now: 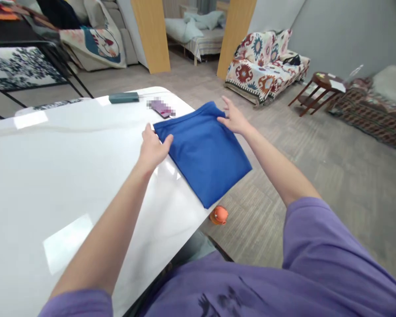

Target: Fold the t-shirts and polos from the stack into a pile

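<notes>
A folded blue cloth lies on the right edge of a glossy white table, with one corner hanging past the edge. My left hand pinches the cloth's near-left corner, thumb on top. My right hand rests on the far-right corner, fingers spread apart above the fabric.
A teal case and a purple phone lie at the table's far edge. A small orange object sits on the floor under the cloth. A patterned sofa, a round wooden side table and a black rack stand around.
</notes>
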The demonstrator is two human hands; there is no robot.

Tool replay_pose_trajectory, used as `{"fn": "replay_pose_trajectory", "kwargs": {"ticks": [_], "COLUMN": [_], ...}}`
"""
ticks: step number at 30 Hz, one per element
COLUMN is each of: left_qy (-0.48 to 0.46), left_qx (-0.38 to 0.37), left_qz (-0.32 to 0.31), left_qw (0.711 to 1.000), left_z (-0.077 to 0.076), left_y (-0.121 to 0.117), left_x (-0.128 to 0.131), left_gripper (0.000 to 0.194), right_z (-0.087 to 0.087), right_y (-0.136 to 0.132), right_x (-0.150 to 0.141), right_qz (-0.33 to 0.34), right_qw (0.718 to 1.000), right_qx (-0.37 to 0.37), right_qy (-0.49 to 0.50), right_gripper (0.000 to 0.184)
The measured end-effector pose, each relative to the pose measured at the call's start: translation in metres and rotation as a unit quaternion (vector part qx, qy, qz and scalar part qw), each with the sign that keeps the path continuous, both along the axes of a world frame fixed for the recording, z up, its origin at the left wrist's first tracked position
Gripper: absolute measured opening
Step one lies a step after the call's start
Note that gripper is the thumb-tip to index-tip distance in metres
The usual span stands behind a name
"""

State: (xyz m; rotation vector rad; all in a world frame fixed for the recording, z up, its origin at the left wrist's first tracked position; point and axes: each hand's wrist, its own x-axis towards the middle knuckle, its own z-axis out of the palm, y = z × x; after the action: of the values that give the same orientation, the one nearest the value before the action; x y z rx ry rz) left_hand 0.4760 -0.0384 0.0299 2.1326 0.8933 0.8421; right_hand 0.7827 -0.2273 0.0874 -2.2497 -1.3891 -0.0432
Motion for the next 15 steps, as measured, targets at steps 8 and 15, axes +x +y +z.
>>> {"fn": "replay_pose_trajectory", "kwargs": {"ticks": [8, 15], "left_qy": [0.166, 0.246], "left_qx": [0.187, 0.141], "left_qz": [-0.217, -0.242], "left_qw": [0.944, 0.928], "left_z": [-0.062, -0.067], "left_y": [-0.129, -0.154], "left_x": [-0.001, -0.022], "left_gripper": [0.091, 0.110], "right_z": [-0.097, -0.095], "right_y": [0.008, 0.002], "right_x": [-0.049, -0.083], "right_qz": [0.055, 0.076], "right_qw": [0.992, 0.992], "right_qx": [-0.116, -0.096], "right_qy": [-0.014, -0.038], "right_gripper": [0.071, 0.072]}}
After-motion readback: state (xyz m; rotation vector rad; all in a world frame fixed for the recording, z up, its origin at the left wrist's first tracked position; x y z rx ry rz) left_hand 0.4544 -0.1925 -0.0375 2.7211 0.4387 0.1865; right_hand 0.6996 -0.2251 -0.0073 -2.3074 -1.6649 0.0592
